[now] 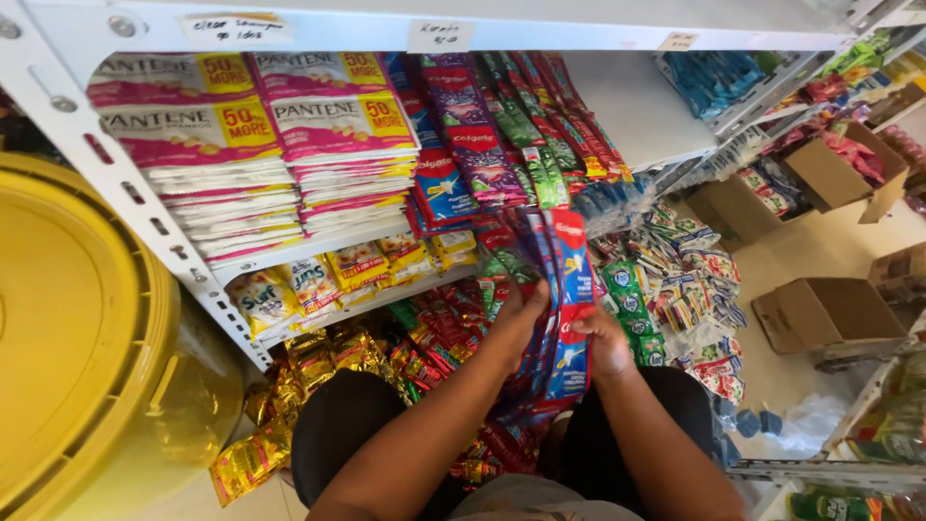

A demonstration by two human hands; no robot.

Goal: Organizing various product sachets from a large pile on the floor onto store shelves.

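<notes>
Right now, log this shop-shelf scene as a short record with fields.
setting: white metal shelving stocked with sachet goods
left hand: grips hanging strips of red-and-blue sachets
right hand: grips the same strips lower down
upper shelf: stacks of pink sachet packs
far left: yellow plastic drum
floor, right: open cardboard box

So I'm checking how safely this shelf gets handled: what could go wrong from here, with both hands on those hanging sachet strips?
1. The left hand and right hand grip one red-and-blue sachet strip hanging among many others; pulling might drag neighbouring strips off with it.
2. The pink sachet stacks lean on their shelf and could slide if the rack is jolted.
3. Gold sachets already lie loose by the knees, where they could be crushed.
</notes>
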